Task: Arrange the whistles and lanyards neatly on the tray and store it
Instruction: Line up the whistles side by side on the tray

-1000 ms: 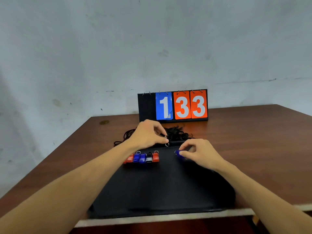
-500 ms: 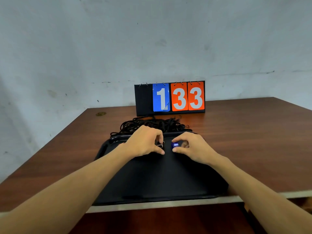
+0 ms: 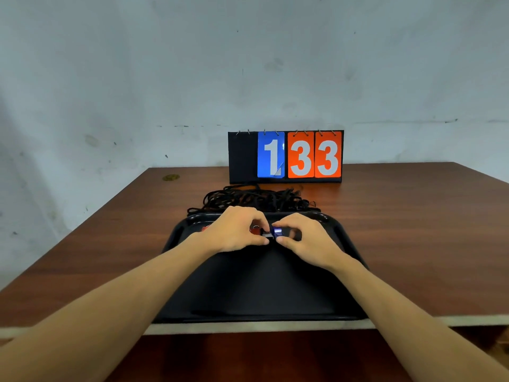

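The blue whistle (image 3: 277, 232) was at the far middle of the black tray (image 3: 339, 230), pinched between the thumb and forefinger of the right hand (image 3: 307, 239). It was just beside a black whistle (image 3: 266, 235), which the left hand (image 3: 236, 233) gripped with curled fingers. A red whistle (image 3: 254, 230) showed under the same fingers. Each whistle looked small, light and hard, of smooth plastic, so it would probably slip or tip easily and was best taken by its two flat sides. The lanyards (image 3: 256, 198) lay in a soft tangled heap on the table (image 3: 413, 216) just behind the tray, and would likely catch on each other when lifted. A scoreboard (image 3: 286, 157) stood behind them.
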Available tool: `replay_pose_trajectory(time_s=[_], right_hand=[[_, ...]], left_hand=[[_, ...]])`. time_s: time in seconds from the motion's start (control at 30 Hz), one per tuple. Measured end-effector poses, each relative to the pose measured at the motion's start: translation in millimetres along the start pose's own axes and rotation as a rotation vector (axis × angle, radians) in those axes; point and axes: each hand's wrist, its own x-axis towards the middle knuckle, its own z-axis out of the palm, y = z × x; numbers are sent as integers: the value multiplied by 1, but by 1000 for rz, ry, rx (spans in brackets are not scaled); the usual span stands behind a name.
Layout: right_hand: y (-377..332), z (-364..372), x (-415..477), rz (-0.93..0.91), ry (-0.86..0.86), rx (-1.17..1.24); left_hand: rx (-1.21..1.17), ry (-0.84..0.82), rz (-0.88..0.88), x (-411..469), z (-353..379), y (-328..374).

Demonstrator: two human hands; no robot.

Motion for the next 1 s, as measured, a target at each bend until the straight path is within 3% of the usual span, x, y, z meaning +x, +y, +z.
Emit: replay_pose_trajectory(time_s=[0.6, 0.8, 1.0], right_hand=[[-4, 1, -3, -67, 24, -13], [-5, 1, -4, 26, 88, 42], [-5, 0, -3, 93, 170, 58]], left_hand=[[-87, -39, -37, 4, -2, 2], [-136, -28, -64, 4, -9, -1], [-191, 91, -140, 5, -19, -12]])
